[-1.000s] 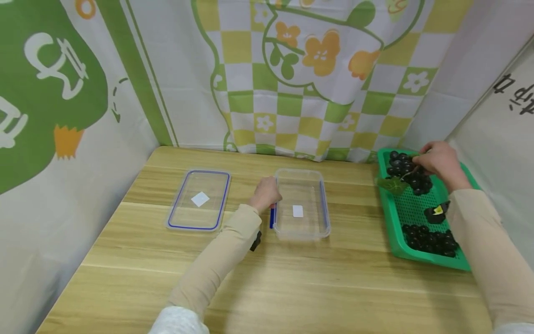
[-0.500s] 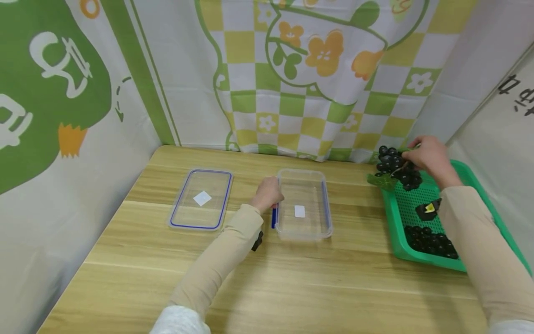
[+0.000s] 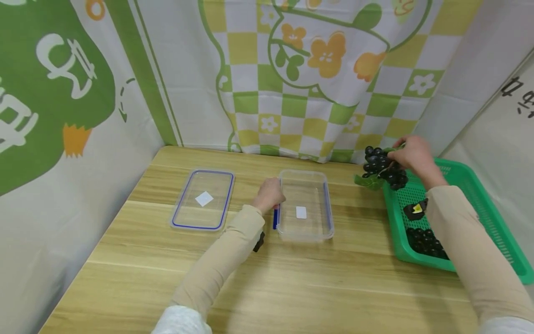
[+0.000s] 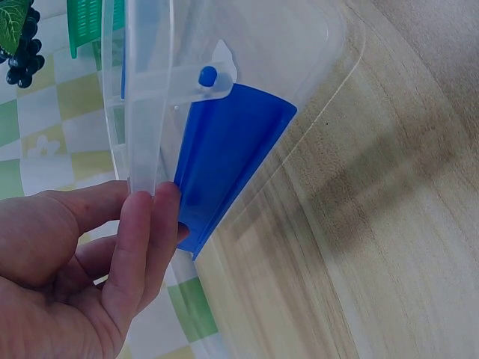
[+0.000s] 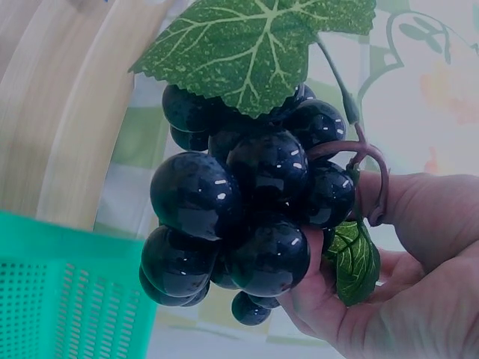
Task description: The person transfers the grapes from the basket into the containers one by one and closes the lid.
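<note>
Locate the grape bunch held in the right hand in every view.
Head: grape bunch right of centre, about mid-height.
Left wrist: grape bunch in the top-left corner, partly cut off.
Right wrist: grape bunch large, in the middle.
Shared landmark: green basket, visible in all three.

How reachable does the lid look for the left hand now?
Probably yes: nothing visible stands between the left hand and the lid, though the hand holds the container and would likely need to let go.
</note>
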Demonstrator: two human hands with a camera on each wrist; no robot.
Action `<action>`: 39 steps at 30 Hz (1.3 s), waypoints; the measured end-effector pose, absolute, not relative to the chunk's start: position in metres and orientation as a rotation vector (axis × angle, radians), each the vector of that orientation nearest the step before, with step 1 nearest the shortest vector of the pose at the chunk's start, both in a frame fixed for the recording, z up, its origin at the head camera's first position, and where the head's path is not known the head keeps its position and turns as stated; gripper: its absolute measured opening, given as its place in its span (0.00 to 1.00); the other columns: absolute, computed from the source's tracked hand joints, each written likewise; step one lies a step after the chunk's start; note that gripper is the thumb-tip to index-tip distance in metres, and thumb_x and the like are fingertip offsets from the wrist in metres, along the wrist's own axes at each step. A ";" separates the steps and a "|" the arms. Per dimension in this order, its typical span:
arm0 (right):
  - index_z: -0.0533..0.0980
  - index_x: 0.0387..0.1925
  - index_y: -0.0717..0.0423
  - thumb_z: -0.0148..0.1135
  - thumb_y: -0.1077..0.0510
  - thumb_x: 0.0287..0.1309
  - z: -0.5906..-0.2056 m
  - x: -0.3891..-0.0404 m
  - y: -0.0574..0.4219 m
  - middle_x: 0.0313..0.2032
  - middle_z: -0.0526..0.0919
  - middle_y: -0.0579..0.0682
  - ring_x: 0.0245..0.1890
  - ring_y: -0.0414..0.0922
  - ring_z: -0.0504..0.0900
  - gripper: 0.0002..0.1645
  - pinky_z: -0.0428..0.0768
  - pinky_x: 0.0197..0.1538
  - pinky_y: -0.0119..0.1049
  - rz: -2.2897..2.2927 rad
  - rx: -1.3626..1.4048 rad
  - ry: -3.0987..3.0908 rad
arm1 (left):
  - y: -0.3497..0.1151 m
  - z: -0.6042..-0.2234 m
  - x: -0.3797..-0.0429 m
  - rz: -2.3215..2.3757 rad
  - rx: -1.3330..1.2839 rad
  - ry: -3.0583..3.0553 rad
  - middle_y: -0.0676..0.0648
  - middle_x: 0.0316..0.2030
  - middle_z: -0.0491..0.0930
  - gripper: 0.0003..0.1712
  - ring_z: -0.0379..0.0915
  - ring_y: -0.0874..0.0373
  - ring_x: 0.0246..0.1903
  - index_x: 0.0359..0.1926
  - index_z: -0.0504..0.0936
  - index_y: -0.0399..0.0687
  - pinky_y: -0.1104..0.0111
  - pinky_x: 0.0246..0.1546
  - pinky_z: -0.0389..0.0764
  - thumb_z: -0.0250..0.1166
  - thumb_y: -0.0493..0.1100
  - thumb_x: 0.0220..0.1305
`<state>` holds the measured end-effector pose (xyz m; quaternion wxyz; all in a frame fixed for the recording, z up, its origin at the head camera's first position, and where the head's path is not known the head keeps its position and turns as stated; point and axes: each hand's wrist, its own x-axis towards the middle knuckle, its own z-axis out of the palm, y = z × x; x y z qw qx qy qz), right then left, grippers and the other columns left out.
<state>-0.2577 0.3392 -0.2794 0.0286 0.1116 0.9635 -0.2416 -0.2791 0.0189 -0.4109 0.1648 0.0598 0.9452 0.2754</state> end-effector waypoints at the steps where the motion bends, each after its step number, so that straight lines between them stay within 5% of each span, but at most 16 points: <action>1: 0.65 0.52 0.73 0.56 0.59 0.58 -0.280 -0.258 0.337 0.52 0.65 0.78 0.18 0.38 0.77 0.25 0.83 0.26 0.35 -0.746 0.339 2.972 | 0.019 -0.411 -0.279 0.782 0.171 2.695 0.42 0.23 0.79 0.09 0.66 0.64 0.08 0.37 0.76 0.31 0.80 0.08 0.70 0.64 0.34 0.56; 29: 0.68 0.51 0.69 0.56 0.60 0.57 -0.293 -0.271 0.265 0.51 0.72 0.71 0.23 0.43 0.77 0.23 0.82 0.28 0.33 -0.750 0.176 2.961 | 0.016 -0.412 -0.277 0.845 0.170 2.660 0.46 0.17 0.74 0.09 0.68 0.62 0.10 0.36 0.77 0.31 0.80 0.07 0.69 0.65 0.34 0.56; 39: 0.69 0.50 0.66 0.56 0.59 0.58 -0.298 -0.274 0.239 0.51 0.73 0.69 0.28 0.46 0.78 0.20 0.79 0.27 0.32 -0.773 0.159 2.938 | 0.016 -0.410 -0.276 0.832 0.190 2.690 0.43 0.20 0.79 0.09 0.71 0.61 0.10 0.34 0.77 0.31 0.80 0.07 0.70 0.66 0.34 0.54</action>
